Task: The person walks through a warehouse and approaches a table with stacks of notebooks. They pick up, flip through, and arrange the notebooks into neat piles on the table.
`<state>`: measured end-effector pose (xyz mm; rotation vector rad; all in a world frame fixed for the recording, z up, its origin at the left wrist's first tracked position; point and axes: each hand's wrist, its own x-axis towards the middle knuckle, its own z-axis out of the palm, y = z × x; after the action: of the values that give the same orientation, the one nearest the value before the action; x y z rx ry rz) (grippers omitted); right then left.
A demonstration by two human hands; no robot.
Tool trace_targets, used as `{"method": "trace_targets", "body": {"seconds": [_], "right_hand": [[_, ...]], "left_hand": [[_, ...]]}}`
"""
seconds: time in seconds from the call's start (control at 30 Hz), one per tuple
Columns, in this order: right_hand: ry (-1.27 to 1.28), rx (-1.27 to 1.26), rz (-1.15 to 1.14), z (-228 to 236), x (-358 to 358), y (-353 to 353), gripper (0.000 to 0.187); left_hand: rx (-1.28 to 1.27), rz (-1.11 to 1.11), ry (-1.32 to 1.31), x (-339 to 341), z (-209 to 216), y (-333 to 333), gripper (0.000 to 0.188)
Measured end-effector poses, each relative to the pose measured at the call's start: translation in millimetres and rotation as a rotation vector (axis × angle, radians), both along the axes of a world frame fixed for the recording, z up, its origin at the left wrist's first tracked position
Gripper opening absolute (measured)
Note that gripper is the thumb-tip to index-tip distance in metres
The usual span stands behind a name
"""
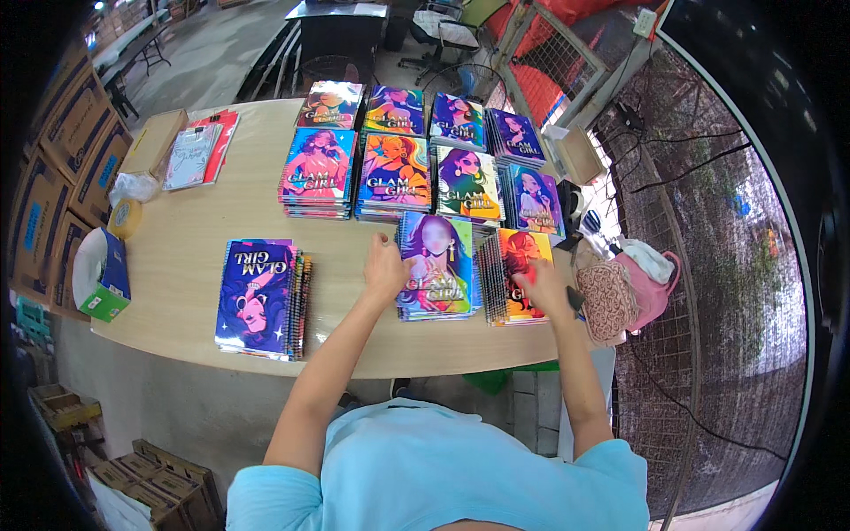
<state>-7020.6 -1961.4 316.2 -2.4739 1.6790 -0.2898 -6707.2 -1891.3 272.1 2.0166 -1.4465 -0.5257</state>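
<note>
Along the left edge of a stack of spiral notebooks with a blue-green cover (pixel 438 274), my left hand (pixel 386 270) rests with its fingers partly bent and apart, touching the stack's side. My right hand (pixel 545 290) lies over the neighbouring stack of orange-red spiral notebooks (pixel 521 305), fingers spread on the top cover and slightly blurred. The two stacks stand side by side at the near side of the table. Off to the left is another stack of spiral notebooks with a purple-blue cover (pixel 255 296), its cover upside down to me.
Two rows of notebook stacks (pixel 394 173) fill the far middle of the table (pixel 345 341). Papers (pixel 193 157), a tape roll (pixel 126 219) and a blue-green box (pixel 111 274) lie at left, beside stacked cartons (pixel 62 190). A pink bag (pixel 651 288) sits at right near a mesh fence.
</note>
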Motion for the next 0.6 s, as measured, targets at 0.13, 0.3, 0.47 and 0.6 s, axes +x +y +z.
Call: {"method": "trace_targets", "body": {"seconds": [0.13,0.3,0.47,0.6], "right_hand": [[0.577,-0.07,-0.058,-30,44,28,0.085],[0.193,0.251,-0.034,7,-1,3,0.055],[-0.574,0.24,0.485,90,84,21,0.047],[-0.655,0.135,1.01,103,239,68,0.047]], "left_hand": [[-0.127,0.066,0.153,13,32,23,0.041],[-0.309,0.311,0.099,92,109,122,0.041],[-0.091,0.458,-0.301,228,28,230,0.044],[-0.161,0.405,0.722,246,1,233,0.042]]}}
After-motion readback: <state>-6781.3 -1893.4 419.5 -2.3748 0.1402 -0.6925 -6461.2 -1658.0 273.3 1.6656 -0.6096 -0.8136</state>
